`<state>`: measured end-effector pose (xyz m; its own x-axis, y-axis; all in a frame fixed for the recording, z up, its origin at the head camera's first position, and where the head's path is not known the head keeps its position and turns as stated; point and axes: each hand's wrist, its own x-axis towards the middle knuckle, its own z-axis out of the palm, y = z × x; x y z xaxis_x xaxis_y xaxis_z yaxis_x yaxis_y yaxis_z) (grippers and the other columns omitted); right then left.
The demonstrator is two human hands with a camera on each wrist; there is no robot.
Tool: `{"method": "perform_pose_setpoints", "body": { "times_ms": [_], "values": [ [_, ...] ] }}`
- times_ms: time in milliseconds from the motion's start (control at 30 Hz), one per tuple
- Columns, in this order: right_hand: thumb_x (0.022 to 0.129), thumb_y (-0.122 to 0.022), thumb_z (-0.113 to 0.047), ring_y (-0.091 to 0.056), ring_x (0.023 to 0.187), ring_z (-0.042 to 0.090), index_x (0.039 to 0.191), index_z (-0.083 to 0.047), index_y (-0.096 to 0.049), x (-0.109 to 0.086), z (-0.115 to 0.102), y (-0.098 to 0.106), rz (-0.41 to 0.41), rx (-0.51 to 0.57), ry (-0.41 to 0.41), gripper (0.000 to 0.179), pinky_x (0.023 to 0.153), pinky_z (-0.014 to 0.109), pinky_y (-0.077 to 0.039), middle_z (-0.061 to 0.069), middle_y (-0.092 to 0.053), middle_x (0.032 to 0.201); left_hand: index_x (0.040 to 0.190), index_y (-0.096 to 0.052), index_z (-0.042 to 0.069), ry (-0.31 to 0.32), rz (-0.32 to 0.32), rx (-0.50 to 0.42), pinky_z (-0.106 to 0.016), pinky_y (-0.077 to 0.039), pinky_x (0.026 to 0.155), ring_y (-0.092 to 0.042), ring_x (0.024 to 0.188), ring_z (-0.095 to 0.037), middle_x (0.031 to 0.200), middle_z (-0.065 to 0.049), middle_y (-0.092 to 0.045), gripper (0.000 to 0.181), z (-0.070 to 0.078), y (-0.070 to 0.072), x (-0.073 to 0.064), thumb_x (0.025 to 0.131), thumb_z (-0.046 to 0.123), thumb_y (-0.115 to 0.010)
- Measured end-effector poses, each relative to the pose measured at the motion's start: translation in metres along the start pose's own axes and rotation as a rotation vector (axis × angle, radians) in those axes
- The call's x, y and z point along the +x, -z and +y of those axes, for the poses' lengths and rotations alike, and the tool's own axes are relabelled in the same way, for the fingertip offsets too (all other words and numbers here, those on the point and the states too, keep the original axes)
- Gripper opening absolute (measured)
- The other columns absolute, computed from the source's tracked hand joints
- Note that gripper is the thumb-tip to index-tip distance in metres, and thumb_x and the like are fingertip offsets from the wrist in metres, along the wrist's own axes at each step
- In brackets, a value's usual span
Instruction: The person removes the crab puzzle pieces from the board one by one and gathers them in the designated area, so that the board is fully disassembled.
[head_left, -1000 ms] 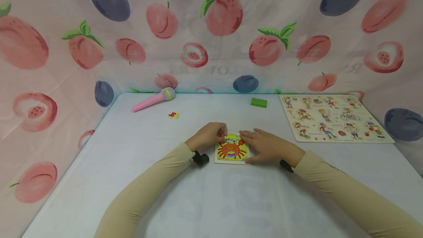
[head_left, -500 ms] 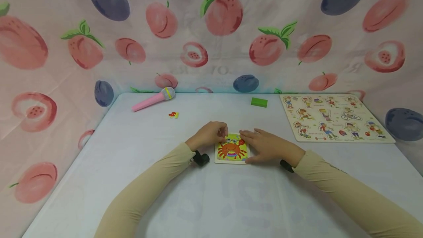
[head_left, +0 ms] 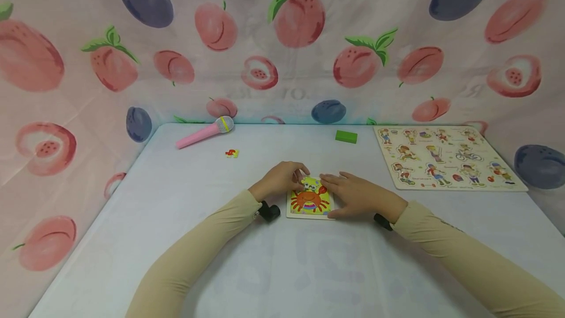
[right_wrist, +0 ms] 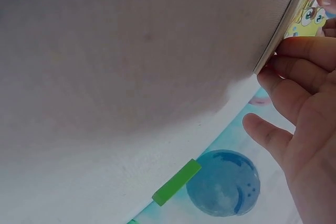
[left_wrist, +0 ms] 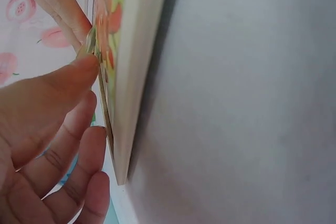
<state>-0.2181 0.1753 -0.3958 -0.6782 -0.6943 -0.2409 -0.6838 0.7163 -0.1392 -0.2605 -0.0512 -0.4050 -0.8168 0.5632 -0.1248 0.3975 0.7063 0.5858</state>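
A square crab jigsaw puzzle [head_left: 310,203] in a pale wooden tray lies mid-table in the head view. At its upper edge my left hand [head_left: 282,178] pinches a yellow puzzle piece [head_left: 311,181] between thumb and index finger. That piece, bearing the crab's eyes, looks slightly raised. In the left wrist view the thumb [left_wrist: 79,77] meets the piece's thin edge while the other fingers curl loosely. My right hand [head_left: 359,193] rests with extended fingers along the tray's right side. In the right wrist view its fingertips touch the tray's edge [right_wrist: 281,27].
Further back left lie a loose red-and-yellow puzzle piece [head_left: 231,153] and a pink toy microphone [head_left: 205,133]. A green block [head_left: 346,136] sits near the back edge. At the right lies a large wooden picture board [head_left: 446,158]. Fruit-print cloth rises behind the table.
My left fingers have risen slightly at the puzzle's upper edge, and the eye piece now shows more, tipped up. The right hand stays in place.
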Motion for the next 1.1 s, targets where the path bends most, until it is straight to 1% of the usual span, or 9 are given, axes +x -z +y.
{"method": "perform_pose_setpoints", "body": {
  "times_ms": [233, 500, 767, 900, 1000, 1100],
  "values": [
    [0.081, -0.059, -0.061, -0.029, 0.141, 0.028, 0.144, -0.003, -0.034, 0.000, 0.000, 0.000, -0.001, 0.008, 0.001, 0.090, 0.113, 0.053, -0.022, 0.012, -0.029, 0.154, 0.110, -0.067, 0.011, -0.004, -0.014, 0.013, -0.021, -0.045, 0.070, -0.056, 0.077, -0.011, 0.086, 0.001, -0.065, 0.033, 0.001, 0.000, 0.000, 0.079, 0.020, -0.075],
    [0.081, -0.059, -0.061, -0.030, 0.141, 0.028, 0.143, -0.002, -0.035, 0.000, -0.001, 0.001, 0.002, 0.001, 0.003, 0.089, 0.113, 0.052, -0.023, 0.012, -0.030, 0.153, 0.110, -0.067, 0.011, -0.001, 0.006, -0.009, -0.022, -0.047, 0.073, -0.057, 0.081, -0.011, 0.089, 0.000, -0.066, 0.032, 0.001, 0.002, -0.001, 0.080, 0.021, -0.075],
    [0.081, -0.061, -0.060, -0.030, 0.140, 0.029, 0.144, -0.002, -0.035, -0.002, -0.002, 0.003, -0.002, 0.014, -0.006, 0.089, 0.113, 0.053, -0.023, 0.012, -0.030, 0.153, 0.112, -0.067, 0.012, 0.005, 0.035, -0.057, -0.022, -0.046, 0.072, -0.056, 0.080, -0.012, 0.088, -0.001, -0.065, 0.034, -0.002, 0.008, -0.006, 0.080, 0.021, -0.075],
    [0.081, -0.059, -0.061, -0.030, 0.141, 0.029, 0.144, -0.002, -0.034, -0.001, -0.001, 0.002, -0.006, 0.009, -0.001, 0.089, 0.113, 0.053, -0.022, 0.013, -0.029, 0.153, 0.113, -0.067, 0.011, 0.012, 0.070, -0.084, -0.021, -0.045, 0.070, -0.056, 0.077, -0.012, 0.087, -0.002, -0.065, 0.035, -0.007, 0.014, -0.008, 0.080, 0.019, -0.075],
    [0.081, -0.059, -0.061, -0.029, 0.141, 0.028, 0.145, -0.002, -0.033, 0.000, 0.000, 0.002, -0.013, 0.009, -0.005, 0.090, 0.113, 0.052, -0.022, 0.012, -0.028, 0.154, 0.113, -0.067, 0.010, 0.017, 0.117, -0.104, -0.021, -0.045, 0.068, -0.056, 0.076, -0.013, 0.088, -0.005, -0.065, 0.035, -0.014, 0.022, -0.009, 0.079, 0.017, -0.076],
    [0.081, -0.059, -0.061, -0.029, 0.141, 0.028, 0.145, -0.003, -0.033, -0.001, 0.000, 0.001, -0.016, 0.011, -0.007, 0.090, 0.114, 0.052, -0.022, 0.012, -0.027, 0.154, 0.113, -0.067, 0.009, 0.038, 0.176, -0.116, -0.023, -0.045, 0.068, -0.057, 0.078, -0.016, 0.090, -0.008, -0.066, 0.036, -0.025, 0.032, -0.012, 0.079, 0.015, -0.076]
  ]
}}
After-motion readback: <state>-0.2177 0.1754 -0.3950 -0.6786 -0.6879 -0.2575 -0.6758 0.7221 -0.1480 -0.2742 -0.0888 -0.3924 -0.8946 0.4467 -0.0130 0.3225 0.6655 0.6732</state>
